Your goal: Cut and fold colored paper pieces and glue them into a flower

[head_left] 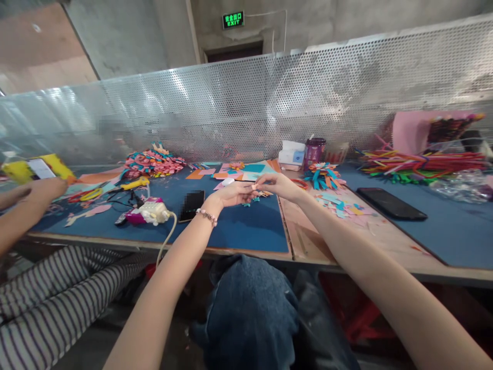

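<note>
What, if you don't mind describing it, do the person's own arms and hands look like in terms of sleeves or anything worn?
Both forearms are bare, with no sleeves in view, and neither hand wears a glove. The left hand has a bracelet of pale pinkish beads around its wrist. The right hand shows no bracelet or watch on its wrist. Whether either hand wears a ring is too small to tell.

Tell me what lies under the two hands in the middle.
Under the left hand and right hand, a blue mat with small paper scraps. The hands cover whatever lies directly beneath.
</note>
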